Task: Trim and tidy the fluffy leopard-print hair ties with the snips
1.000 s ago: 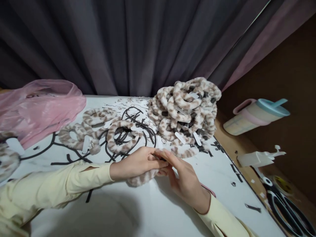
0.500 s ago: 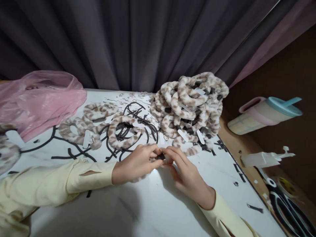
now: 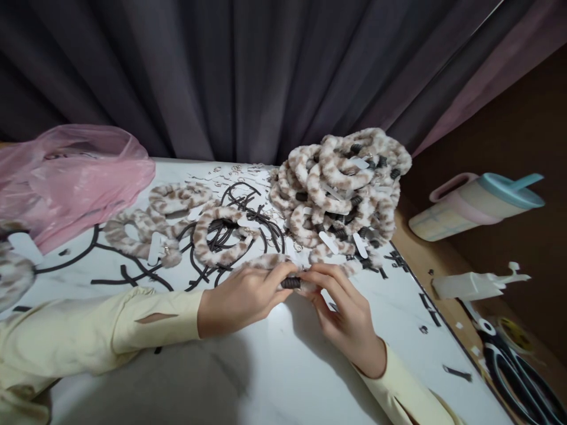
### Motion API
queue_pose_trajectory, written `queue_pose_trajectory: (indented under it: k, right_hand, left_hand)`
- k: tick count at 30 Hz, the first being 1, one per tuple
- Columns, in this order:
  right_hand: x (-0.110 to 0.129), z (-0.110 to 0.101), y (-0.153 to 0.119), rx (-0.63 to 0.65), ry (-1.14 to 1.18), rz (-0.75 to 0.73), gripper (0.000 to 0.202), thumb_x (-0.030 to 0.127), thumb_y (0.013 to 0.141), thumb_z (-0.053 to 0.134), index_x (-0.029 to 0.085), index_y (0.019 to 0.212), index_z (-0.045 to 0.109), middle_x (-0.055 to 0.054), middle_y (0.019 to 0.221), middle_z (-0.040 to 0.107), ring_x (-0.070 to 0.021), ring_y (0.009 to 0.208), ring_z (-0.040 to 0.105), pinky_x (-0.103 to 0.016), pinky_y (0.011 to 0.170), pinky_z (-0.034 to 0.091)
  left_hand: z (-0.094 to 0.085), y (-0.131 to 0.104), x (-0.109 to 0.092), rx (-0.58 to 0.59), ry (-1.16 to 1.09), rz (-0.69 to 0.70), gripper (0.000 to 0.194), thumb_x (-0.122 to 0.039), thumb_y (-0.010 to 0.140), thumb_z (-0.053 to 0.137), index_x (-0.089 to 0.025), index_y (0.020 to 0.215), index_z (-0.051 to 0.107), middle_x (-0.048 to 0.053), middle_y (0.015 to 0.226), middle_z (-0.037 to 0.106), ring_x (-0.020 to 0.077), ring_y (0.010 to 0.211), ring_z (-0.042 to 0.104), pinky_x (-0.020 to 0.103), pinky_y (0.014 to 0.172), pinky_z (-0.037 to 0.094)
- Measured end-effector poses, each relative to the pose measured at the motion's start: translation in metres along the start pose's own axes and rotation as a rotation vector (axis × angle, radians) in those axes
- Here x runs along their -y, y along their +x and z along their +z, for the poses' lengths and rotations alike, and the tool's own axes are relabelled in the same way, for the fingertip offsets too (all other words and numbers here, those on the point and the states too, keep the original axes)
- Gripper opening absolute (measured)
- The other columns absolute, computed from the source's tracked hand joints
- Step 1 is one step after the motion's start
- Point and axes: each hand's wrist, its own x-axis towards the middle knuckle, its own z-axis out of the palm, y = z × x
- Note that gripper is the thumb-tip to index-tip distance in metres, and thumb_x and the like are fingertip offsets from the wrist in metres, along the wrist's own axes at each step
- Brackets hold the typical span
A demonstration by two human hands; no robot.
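A plush spotted ring (image 3: 266, 260) in cream and brown, with a dark cord-wrapped section (image 3: 291, 283), is held between both hands above the near part of the white table (image 3: 212, 378). My left hand (image 3: 248, 295) is closed on the ring just left of the dark wrap. On the wrap's other side, my right hand (image 3: 341, 301) pinches the ring with thumb and fingers. Part of the ring is hidden behind the hands. Just beyond my left hand lies another plush ring (image 3: 204, 242) with a white tag, partly over loose black cords (image 3: 272, 227).
Many similar rings form a pile (image 3: 349, 183) at the back right. A pink plastic bag (image 3: 84, 177) lies at the left. Beyond the right table edge are a tumbler (image 3: 473, 206), a white squeeze bottle (image 3: 469, 286) and scissors (image 3: 509, 366). Metal clasps (image 3: 234, 171) lie at the back.
The held ring has turned, so its dark wrap now shows lengthwise between my hands and its plush arc shows behind them. My hands have shifted slightly and stay on the ring.
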Motion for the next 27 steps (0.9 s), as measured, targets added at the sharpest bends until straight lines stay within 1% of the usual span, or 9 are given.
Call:
queue_pose_trajectory:
  k: [3,6,10,15,20,24,27]
  right_hand:
    - [0.0009,0.0011,-0.0033,-0.07,-0.087,-0.039,0.033,0.001,0.08,0.042,0.021,0.105,0.054,-0.009,0.095,0.057,-0.0176,0.085,0.059,-0.028,0.067,0.05]
    - [0.0019,0.0013,-0.006,-0.144,-0.175,-0.066,0.034,0.002,0.079,0.044,0.021,0.104,0.055,-0.009,0.093,0.059,-0.0186,0.085,0.06,-0.029,0.068,0.05]
    - [0.0032,0.0005,-0.0076,-0.165,-0.215,-0.077,0.035,0.001,0.079,0.045,0.022,0.105,0.055,-0.009,0.091,0.059,-0.0178,0.082,0.059,-0.029,0.068,0.05]
    - [0.0044,0.0,-0.0075,-0.167,-0.221,-0.095,0.034,-0.001,0.078,0.048,0.02,0.104,0.055,-0.009,0.091,0.058,-0.0175,0.084,0.058,-0.028,0.069,0.049]
    - [0.0045,-0.0004,-0.0079,-0.144,-0.224,-0.107,0.039,-0.004,0.076,0.047,0.02,0.106,0.055,-0.009,0.09,0.055,-0.017,0.082,0.057,-0.027,0.067,0.049]
    - [0.0054,-0.0014,-0.0074,-0.132,-0.227,-0.128,0.041,-0.005,0.075,0.048,0.021,0.107,0.055,-0.008,0.088,0.054,-0.0156,0.076,0.056,-0.026,0.064,0.048]
    - [0.0057,-0.0019,-0.0071,-0.126,-0.215,-0.129,0.043,-0.007,0.075,0.048,0.02,0.107,0.054,-0.009,0.088,0.052,-0.015,0.076,0.054,-0.026,0.063,0.047]
  left_hand:
    - [-0.0003,-0.0002,0.0008,-0.081,0.073,0.096,0.028,-0.023,0.092,0.04,-0.011,0.117,0.04,0.008,0.084,0.068,0.0169,0.072,0.067,0.022,0.058,0.051]
    - [-0.0004,-0.0001,0.0017,-0.163,0.138,0.174,0.026,-0.02,0.091,0.042,-0.01,0.115,0.041,0.009,0.082,0.068,0.0169,0.069,0.067,0.022,0.058,0.051]
    - [-0.0017,0.0005,0.002,-0.218,0.175,0.213,0.024,-0.018,0.09,0.043,-0.009,0.112,0.042,0.009,0.079,0.068,0.0161,0.064,0.066,0.022,0.055,0.05]
    - [-0.0031,0.0007,0.0015,-0.181,0.105,0.178,0.022,-0.021,0.091,0.041,-0.009,0.109,0.044,0.007,0.077,0.067,0.0156,0.063,0.065,0.021,0.053,0.049]
    - [-0.0047,0.0003,-0.0001,-0.148,0.041,0.115,0.02,-0.024,0.092,0.041,-0.012,0.107,0.043,0.007,0.08,0.068,0.0157,0.066,0.066,0.02,0.055,0.048]
    - [-0.0063,0.0002,-0.0011,-0.125,0.018,0.123,0.019,-0.023,0.091,0.042,-0.011,0.106,0.043,0.008,0.083,0.068,0.0166,0.069,0.067,0.022,0.056,0.049]
    - [-0.0071,0.0007,-0.001,-0.115,0.021,0.123,0.018,-0.023,0.091,0.041,-0.011,0.105,0.043,0.008,0.082,0.067,0.0163,0.069,0.066,0.021,0.056,0.049]
